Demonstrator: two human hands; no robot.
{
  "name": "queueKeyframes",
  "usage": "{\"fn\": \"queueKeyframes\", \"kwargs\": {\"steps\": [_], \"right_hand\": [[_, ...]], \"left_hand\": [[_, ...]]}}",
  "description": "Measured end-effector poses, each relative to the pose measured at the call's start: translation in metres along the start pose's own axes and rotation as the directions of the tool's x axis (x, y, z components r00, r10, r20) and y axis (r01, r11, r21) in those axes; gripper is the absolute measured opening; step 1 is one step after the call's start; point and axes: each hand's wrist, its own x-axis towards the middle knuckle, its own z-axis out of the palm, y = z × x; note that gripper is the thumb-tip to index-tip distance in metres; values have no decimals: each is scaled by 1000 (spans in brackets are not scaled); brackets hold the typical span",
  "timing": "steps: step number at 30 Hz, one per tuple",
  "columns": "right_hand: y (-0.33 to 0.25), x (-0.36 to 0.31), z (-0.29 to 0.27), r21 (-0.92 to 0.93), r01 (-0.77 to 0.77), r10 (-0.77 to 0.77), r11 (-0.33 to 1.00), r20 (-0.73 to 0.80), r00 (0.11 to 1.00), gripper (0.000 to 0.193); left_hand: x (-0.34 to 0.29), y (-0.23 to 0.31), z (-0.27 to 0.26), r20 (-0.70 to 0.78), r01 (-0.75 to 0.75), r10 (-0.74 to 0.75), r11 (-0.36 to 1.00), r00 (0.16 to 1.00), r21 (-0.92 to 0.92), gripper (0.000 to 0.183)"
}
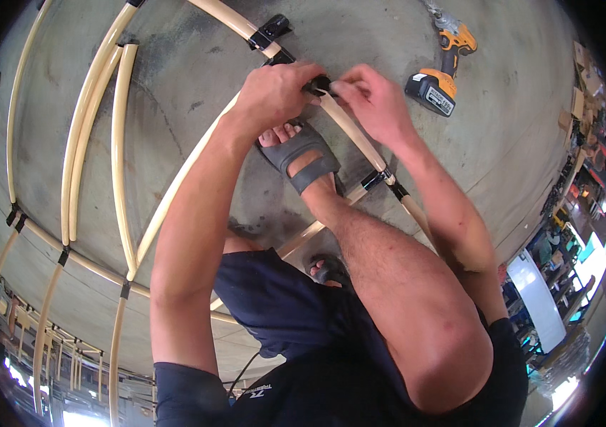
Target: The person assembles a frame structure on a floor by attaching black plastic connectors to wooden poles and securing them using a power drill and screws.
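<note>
My left hand [281, 89] is closed round a black pipe joint [318, 86], its fingers hiding part of it. On the other side of that joint, my right hand [375, 102] has its fingers curled in, thumb and fingertips pinched close to the joint's edge; whatever they hold is too small to make out. From the joint a cream-coloured pipe [355, 134] runs down and right to another pair of black joints [390, 183]. A further cream pipe [228, 16] with black fittings [272, 28] comes in from the top.
An orange and black cordless impact driver [442, 64] lies on the concrete floor at right. Left of me stands a frame of cream pipes [119, 142] with black joints. My sandalled foot [303, 156] rests below the hands. Boxes and clutter [581, 114] line the right side.
</note>
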Motion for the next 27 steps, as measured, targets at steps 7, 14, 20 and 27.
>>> {"fn": "queueKeyframes", "kwargs": {"steps": [7, 14, 20, 27], "right_hand": [[107, 2, 23, -290, 158, -221, 944, -197, 955, 29], [102, 14, 19, -407, 373, -413, 833, -10, 911, 28], [65, 1, 11, 146, -44, 53, 988, -62, 997, 19], [63, 12, 11, 116, 229, -224, 967, -53, 973, 21]], "left_hand": [[-5, 20, 12, -71, 27, -30, 999, 997, -41, 40], [-21, 44, 19, -135, -76, 61, 991, 989, -109, 43], [-24, 40, 19, -149, -79, 59, 988, 987, -130, 42], [-22, 30, 29, -258, -123, 79, 980, 963, -158, 43]]}}
